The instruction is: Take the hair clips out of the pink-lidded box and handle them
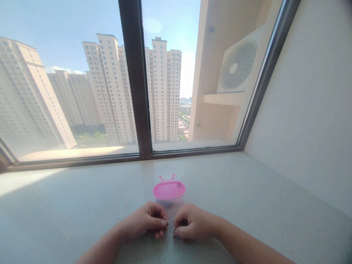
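My left hand (145, 220) is closed in a pinch, with a small whitish piece (167, 222) showing at the fingertips. Close beside it, my right hand (194, 223) pinches another small, pale, curved piece (173, 230). Both pieces are too small to name, and a narrow gap separates the two hands. Just beyond my fingers stands a clear oval container with a pink lid (166, 190); its lower part is partly hidden by my hands. On the lid lie a small dark ring (179, 184) and a small orange-pink bit (178, 193).
A pink handle (167, 178) lies behind the container. On the pale windowsill (82, 205), a small pinkish ring (127, 205) rests left of the container. A dark-framed window (144, 110) closes off the back, and a white wall (308, 110) bounds the right side.
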`<action>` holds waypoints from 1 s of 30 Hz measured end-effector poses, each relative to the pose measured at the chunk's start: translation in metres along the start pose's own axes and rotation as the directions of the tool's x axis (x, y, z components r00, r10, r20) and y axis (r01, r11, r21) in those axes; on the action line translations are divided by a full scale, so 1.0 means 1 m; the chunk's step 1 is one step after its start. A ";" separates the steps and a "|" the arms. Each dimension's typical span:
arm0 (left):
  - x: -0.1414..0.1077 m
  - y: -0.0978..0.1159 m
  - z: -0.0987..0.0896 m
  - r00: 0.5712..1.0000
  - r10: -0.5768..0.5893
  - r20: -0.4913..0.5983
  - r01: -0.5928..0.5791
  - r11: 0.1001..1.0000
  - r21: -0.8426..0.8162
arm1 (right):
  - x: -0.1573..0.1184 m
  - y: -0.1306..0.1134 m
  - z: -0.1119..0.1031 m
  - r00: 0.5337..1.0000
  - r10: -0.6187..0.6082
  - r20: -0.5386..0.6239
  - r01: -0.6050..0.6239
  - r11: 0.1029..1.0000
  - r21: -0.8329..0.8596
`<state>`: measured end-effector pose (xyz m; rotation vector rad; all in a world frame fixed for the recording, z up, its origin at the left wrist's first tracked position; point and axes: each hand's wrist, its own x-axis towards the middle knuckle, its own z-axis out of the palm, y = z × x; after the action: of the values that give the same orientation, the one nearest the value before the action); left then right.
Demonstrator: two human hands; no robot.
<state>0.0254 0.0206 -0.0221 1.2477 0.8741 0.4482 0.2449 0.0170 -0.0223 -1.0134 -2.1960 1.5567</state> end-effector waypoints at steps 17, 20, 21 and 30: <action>0.000 0.001 0.000 1.000 -0.005 0.003 0.005 1.000 0.016 | 0.002 0.003 0.001 1.000 -0.002 0.000 0.002 1.000 0.017; 0.000 0.000 -0.001 1.000 0.001 0.000 -0.001 1.000 0.019 | 0.002 0.003 0.001 1.000 -0.006 -0.002 0.006 1.000 0.015; 0.000 0.000 -0.001 1.000 0.001 0.003 -0.001 1.000 0.021 | 0.002 0.003 0.001 1.000 -0.007 -0.002 0.007 1.000 0.009; -0.001 0.001 -0.001 1.000 0.001 0.015 -0.001 1.000 0.020 | 0.001 0.003 0.000 1.000 -0.012 0.008 0.012 1.000 -0.010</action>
<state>0.0243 0.0209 -0.0211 1.2683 0.8674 0.4317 0.2454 0.0185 -0.0252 -0.9971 -2.2138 1.5488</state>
